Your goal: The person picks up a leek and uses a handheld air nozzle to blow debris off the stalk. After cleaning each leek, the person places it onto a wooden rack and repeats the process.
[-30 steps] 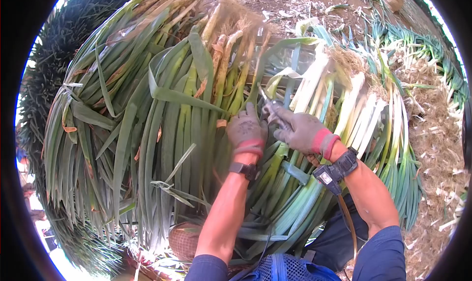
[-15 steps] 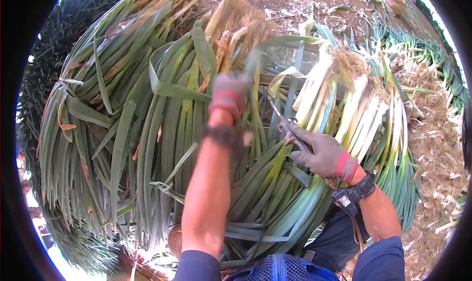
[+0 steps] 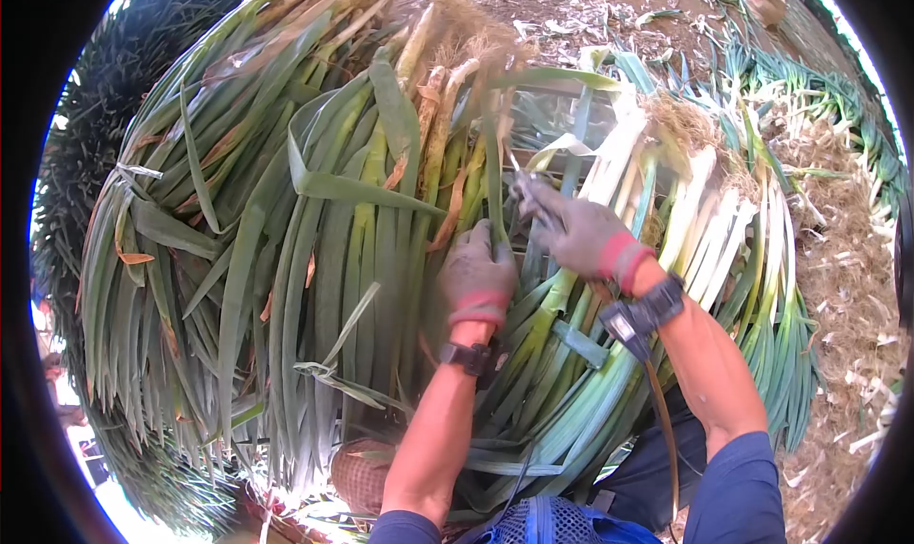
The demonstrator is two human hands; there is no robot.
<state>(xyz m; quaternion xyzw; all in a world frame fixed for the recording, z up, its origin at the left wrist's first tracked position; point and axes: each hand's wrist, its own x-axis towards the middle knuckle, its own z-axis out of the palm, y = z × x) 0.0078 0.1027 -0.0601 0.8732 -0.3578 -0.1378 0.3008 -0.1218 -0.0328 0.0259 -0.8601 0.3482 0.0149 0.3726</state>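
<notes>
My left hand (image 3: pixel 478 273), in a grey glove with a red cuff, is closed around a green leek stalk (image 3: pixel 492 163) at the middle of the view. Just right of it, my right hand (image 3: pixel 581 232), gloved the same way, grips a slim metal tool (image 3: pixel 533 199) whose thin tip points up and left beside that stalk. Untrimmed leeks (image 3: pixel 333 230) with brown roots and dry leaves lie to the left of my hands. On the right are leeks with white, peeled stems (image 3: pixel 709 235). The tool's exact kind is blurred.
A floor strewn with root and leaf scraps (image 3: pixel 843 296) runs down the right side. More leeks (image 3: pixel 809 92) lie at the upper right. A dark mass of green leaves (image 3: pixel 114 78) stands at the far left. A brown cord (image 3: pixel 664 420) hangs by my right forearm.
My left hand has moved down and slightly right, onto the stalk. My right hand has shifted up and left with the tool, closer to the left hand.
</notes>
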